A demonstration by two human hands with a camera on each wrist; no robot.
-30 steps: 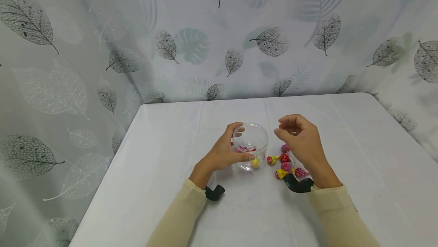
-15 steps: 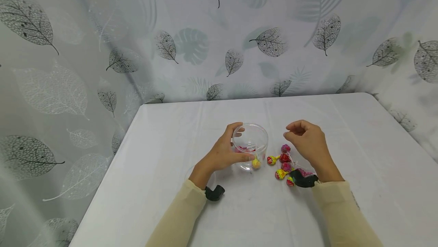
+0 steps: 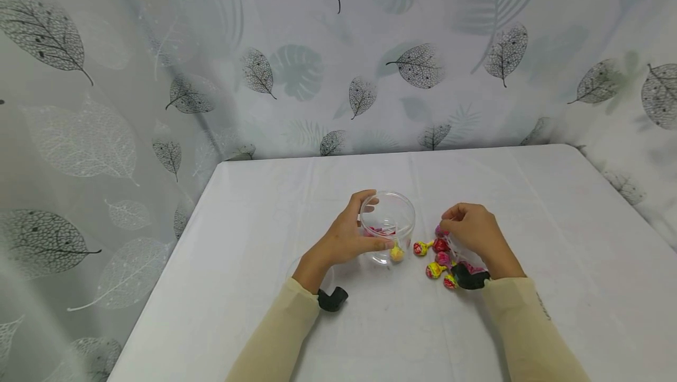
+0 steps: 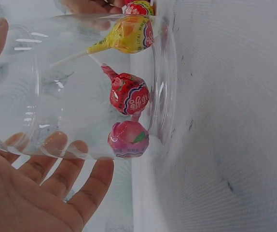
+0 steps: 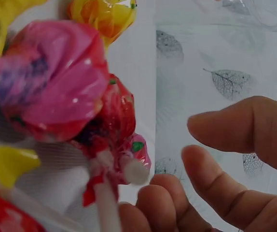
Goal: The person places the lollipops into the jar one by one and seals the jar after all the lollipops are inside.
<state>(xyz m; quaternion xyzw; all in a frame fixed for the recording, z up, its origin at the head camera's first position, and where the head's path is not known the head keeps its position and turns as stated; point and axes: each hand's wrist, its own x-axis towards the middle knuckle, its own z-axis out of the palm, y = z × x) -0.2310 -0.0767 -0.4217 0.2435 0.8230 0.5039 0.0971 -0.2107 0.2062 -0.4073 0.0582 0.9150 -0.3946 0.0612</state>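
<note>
A clear plastic jar point(image 3: 391, 208) stands upright on the table, gripped from its left side by my left hand point(image 3: 346, 235). Inside it, in the left wrist view, lie a yellow lollipop point(image 4: 129, 36), a red lollipop point(image 4: 129, 94) and a pink lollipop point(image 4: 129, 139). Right of the jar is a loose pile of wrapped lollipops point(image 3: 442, 258). My right hand point(image 3: 473, 232) hovers over the far end of this pile, beside a pink-wrapped lollipop point(image 3: 440, 230). In the right wrist view a gap shows between thumb and forefinger, with nothing pinched there; the other fingers are bent.
A white cloth covers the table point(image 3: 264, 205). Behind my left wrist a faint clear round rim point(image 3: 329, 281) shows, mostly hidden. Leaf-patterned curtains point(image 3: 328, 76) stand along the back and sides. Black wrist mounts point(image 3: 333, 299) sit at both cuffs.
My right hand has moved slightly right and down to the pile's far lollipop. Its thumb and fingers have come lower. The left hand and jar have stayed in place.
</note>
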